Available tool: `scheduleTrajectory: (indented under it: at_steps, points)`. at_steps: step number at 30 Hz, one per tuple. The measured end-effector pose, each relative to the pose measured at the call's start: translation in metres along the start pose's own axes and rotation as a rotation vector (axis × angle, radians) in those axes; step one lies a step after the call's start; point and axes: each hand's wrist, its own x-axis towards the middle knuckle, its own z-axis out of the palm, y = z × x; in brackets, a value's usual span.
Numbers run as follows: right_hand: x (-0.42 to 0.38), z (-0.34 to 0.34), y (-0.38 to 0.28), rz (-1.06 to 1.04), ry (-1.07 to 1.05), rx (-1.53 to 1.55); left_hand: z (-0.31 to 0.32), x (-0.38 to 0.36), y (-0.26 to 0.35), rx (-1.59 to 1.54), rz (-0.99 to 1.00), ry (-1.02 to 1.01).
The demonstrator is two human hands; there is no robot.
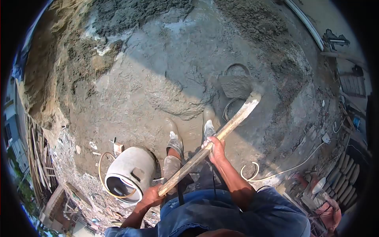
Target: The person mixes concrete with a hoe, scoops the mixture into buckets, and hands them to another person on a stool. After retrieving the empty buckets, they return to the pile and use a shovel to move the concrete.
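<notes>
A long wooden-handled hoe point(189, 169) slants from my lap up to the right. My left hand point(152, 195) is closed around the lower end of its handle. Farther up, my right hand point(216, 149) grips the shaft with the fingers wrapped round it. The grey, mud-coated hoe blade point(236, 86) is at the far end, over wet mortar. Thin curved loops point(237, 65) show above and below the blade, partly hidden by it. A mound of wet mortar point(177, 96) lies just beyond my boots point(171, 128).
A pale cylindrical drum point(132, 170) with a hose point(101, 166) stands at my left. Sand and dry mix point(59, 75) rise at the upper left. A pale hose point(292, 168) runs along the right, near stacked sacks point(344, 177). Wooden poles point(37, 154) lie far left.
</notes>
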Motion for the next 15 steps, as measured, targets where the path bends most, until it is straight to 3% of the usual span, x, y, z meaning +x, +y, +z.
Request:
scheduleTrajectory:
  at_steps: [1, 3, 5, 7, 9, 11, 15]
  points:
    - [0.016, 0.012, 0.001, 0.009, -0.058, -0.031, 0.008, 0.001, 0.003, -0.073, -0.12, -0.032]
    - [0.075, 0.031, 0.006, -0.045, -0.035, -0.181, 0.018, 0.033, 0.014, -0.346, -0.024, 0.057]
    - [0.13, 0.067, -0.012, -0.061, -0.054, -0.332, 0.024, 0.085, 0.031, -0.341, 0.08, 0.171]
    - [0.2, 0.093, -0.027, -0.203, 0.005, -0.538, 0.014, 0.144, 0.073, -0.417, 0.05, 0.154]
    - [0.252, 0.124, -0.052, -0.246, 0.05, -0.68, -0.01, 0.189, 0.115, -0.626, -0.118, 0.02]
    - [0.311, 0.142, -0.067, -0.269, 0.005, -0.838, 0.012, 0.241, 0.109, -0.78, -0.025, 0.229]
    - [0.297, 0.171, -0.077, -0.185, 0.051, -1.241, -0.003, 0.232, 0.138, -0.857, -0.023, 0.195]
